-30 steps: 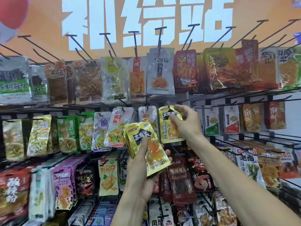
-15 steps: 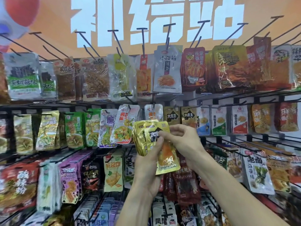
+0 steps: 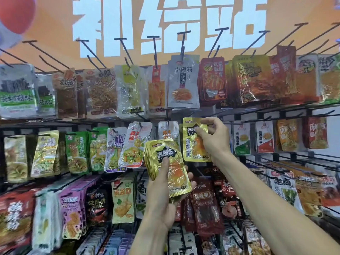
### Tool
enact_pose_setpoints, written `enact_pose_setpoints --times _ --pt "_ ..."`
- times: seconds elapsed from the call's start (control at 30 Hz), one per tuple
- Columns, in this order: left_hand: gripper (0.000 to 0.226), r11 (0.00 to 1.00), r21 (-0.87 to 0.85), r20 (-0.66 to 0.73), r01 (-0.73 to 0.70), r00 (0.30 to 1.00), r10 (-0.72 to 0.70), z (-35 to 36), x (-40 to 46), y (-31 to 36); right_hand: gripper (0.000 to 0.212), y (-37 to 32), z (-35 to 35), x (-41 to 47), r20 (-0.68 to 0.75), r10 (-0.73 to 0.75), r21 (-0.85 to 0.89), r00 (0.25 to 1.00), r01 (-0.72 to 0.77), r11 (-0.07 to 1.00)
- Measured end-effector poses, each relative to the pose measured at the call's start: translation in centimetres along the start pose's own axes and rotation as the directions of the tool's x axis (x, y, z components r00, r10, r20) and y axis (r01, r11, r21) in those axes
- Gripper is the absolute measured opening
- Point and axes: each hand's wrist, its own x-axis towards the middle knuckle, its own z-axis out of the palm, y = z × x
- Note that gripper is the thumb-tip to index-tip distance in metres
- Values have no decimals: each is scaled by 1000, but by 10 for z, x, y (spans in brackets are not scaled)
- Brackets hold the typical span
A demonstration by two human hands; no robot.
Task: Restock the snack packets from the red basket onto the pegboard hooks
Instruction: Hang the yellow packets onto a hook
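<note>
Pegboard hooks (image 3: 155,50), gold packets (image 3: 166,162) in hands.

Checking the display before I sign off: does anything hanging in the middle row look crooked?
Yes: the clear vegetable packet left of the gold stack hangs tilted, its bottom swung left over the purple-labelled packet. Neighbours hang straight.

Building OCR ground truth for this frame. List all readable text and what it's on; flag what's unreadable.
"补给站": white characters on the orange sign, tops cropped.
"辣条": grey packet, top row.
"脆": white-purple packet, middle row.
"南街魔芋": green-white packet.
"老卤": packet, lower right.
Gold packet in right hand and gold stack in left hand: blurred.
</note>
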Motion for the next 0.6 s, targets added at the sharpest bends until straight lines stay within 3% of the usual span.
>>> enact_pose_setpoints --times 0.1,0.33,0.6 --pt "55 1000 17 7 -12 1000 12 0 -1 2 25 -1 0 4 1 -26 -48 1000 26 999" --pt "46 999 31 32 -22 999 21 4 -4 5 33 -12 5 4 7 -152 -210 988 150 966" --pt "44 999 22 30 -27 999 26 0 -8 8 35 -10 -2 2 -52 -122 -207 991 109 972"
